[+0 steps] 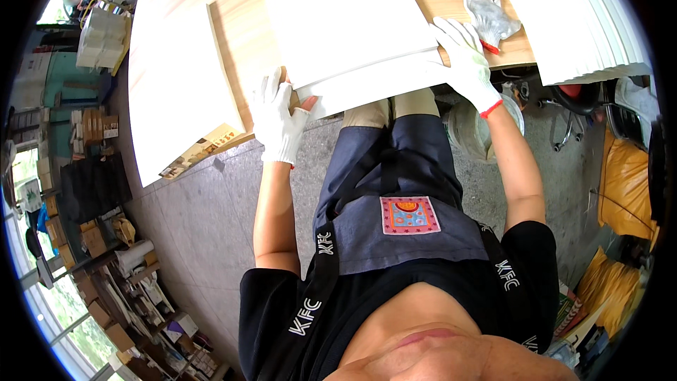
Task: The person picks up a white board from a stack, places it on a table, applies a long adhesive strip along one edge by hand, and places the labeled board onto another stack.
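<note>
A stack of white paper sheets (345, 14) lies before me on the wood-grain table, its lowest strip (381, 82) reaching past the front edge. My left hand (277, 114), in a white knit glove with bare thumb and forefinger tips, is at the stack's near left corner. Its thumb lies on the strip, with the fingers along the side. At the near right corner is my right hand (467, 63), also gloved in white with a red cuff. Its fingers stretch out beside the stack and its thumb touches the strip. What lies under the sheets is hidden.
A loose grey-white glove (488, 13) lies beyond my right hand. Tall white paper stacks stand at the right (578, 21) and left (169, 85) of the table (240, 42). Below the table is a round bin (469, 134). Shelves with cartons (95, 127) line the left side.
</note>
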